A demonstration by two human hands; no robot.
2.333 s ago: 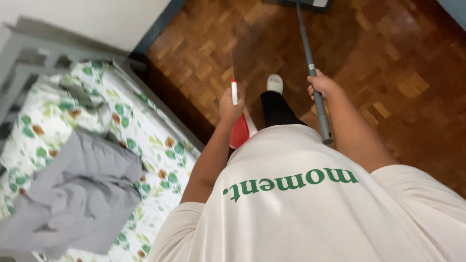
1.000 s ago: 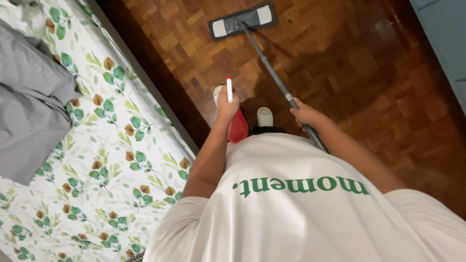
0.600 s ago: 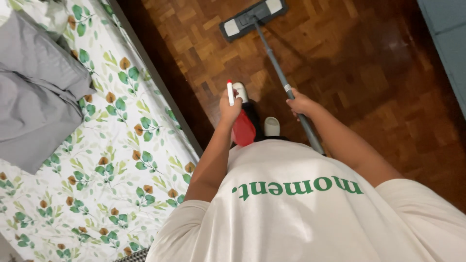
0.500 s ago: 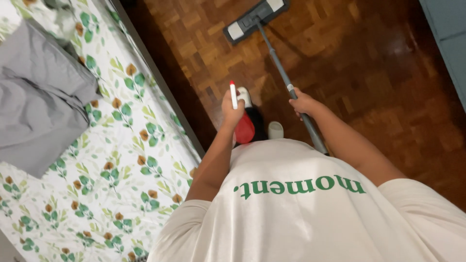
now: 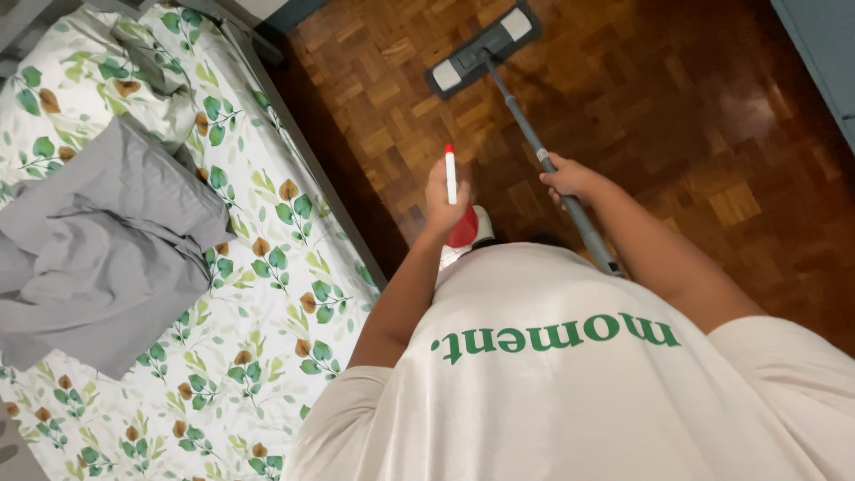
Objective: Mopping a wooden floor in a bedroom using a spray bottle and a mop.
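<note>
mop (image 5: 482, 55) head flat on the floor (image 5: 695, 116) at 12 o'clock, right hand (image 5: 570, 178) clamped round its pole. left hand (image 5: 445, 191) closed on a red-and-white bottle (image 5: 456, 209). bed (image 5: 249, 294) at 9 o'clock: risk of the head striking its frame.

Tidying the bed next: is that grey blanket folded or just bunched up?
Bunched up: the grey blanket lies crumpled in uneven folds on the leaf-print sheet.

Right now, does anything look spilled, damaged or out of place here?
No spill or damage shows. The only untidy thing is the grey blanket, crumpled in a heap on the leaf-print bed. The right hand grips the mop; the left hand holds a spray bottle.
</note>
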